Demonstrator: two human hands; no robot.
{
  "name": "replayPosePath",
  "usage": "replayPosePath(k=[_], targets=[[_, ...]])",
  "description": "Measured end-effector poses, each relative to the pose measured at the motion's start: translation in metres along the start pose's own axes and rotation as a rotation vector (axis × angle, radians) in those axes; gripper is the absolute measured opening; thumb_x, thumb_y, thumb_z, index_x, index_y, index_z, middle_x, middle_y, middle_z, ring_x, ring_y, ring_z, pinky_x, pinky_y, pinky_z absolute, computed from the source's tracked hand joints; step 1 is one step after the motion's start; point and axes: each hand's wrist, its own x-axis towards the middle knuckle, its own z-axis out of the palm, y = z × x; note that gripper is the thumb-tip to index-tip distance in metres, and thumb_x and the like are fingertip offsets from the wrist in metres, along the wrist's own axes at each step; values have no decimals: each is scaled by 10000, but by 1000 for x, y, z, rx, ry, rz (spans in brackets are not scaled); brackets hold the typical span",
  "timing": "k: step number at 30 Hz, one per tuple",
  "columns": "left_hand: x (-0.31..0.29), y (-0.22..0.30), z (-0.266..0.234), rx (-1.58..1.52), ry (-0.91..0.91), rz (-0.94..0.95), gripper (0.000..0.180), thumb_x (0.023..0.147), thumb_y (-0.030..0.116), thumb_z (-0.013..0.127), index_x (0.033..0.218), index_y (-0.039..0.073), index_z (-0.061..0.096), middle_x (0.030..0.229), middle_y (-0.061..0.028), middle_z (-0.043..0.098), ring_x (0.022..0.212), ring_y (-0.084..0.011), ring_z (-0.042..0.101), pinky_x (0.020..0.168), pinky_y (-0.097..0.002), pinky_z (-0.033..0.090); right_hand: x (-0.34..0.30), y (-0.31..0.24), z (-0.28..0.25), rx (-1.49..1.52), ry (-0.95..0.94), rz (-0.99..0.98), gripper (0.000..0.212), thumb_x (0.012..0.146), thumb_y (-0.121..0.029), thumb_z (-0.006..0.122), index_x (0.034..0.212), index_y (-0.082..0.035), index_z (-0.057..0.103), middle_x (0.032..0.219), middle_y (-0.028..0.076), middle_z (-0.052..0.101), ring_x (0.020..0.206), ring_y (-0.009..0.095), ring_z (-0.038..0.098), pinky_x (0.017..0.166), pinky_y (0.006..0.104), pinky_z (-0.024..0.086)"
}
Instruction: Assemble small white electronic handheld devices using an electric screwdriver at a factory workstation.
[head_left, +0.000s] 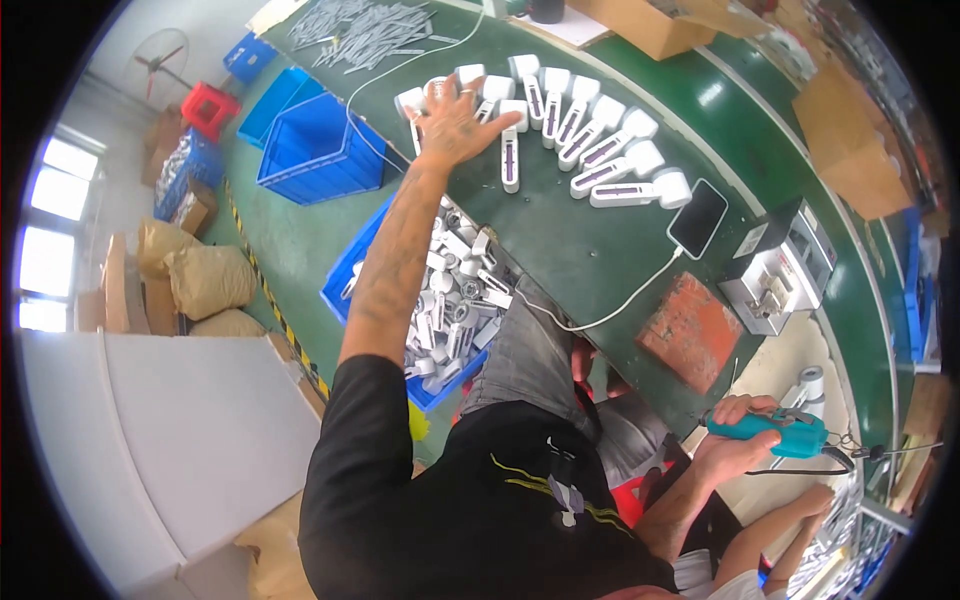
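My left hand is stretched out over the far left of the green table, fingers spread. It rests on or just above several white plastic pieces, each with a rounded head and a slotted handle; the thumb lies by one piece's head. More such pieces fan out in a curved row to the right, with dark purple strips along their handles. At the lower right, my right hand is closed around a teal electric screwdriver, which has a cord at its rear. Its tip is hard to make out.
A blue crate of loose white parts stands beside my legs. A phone with a white cable, a reddish block and a metal-and-white fixture lie to the right. Grey strips are piled far left. Another person's forearms show lower right.
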Motion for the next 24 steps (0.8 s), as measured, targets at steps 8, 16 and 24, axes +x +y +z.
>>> replayPosePath(k=[8, 16, 24], targets=[[16, -3, 9, 21, -280, -168, 1057, 729, 810, 615, 1533, 153, 419, 1592, -185, 337, 1513, -459, 154, 1072, -828, 91, -19, 0, 7, -45, -13, 23, 714, 893, -706, 597, 1010, -8, 512, 639, 51, 468, 556, 157, 462, 512, 285, 368], [-108, -17, -14, 6, 71, -283, 809, 791, 623, 693, 1303, 3, 609, 1464, -205, 432, 1445, -442, 273, 1094, -725, 222, -13, 1, -1, -42, 16, 27, 742, 861, -716, 630, 1002, 3, 507, 627, 61, 479, 527, 163, 482, 482, 291, 389], [-129, -14, -36, -233, 439, -112, 629, 829, 373, 793, 1302, 19, 580, 1403, -222, 509, 1313, -415, 461, 1103, -499, 340, -9, 5, -6, -20, -40, 44, 756, 864, -721, 619, 1019, 12, 515, 647, 60, 482, 544, 168, 481, 511, 299, 400]])
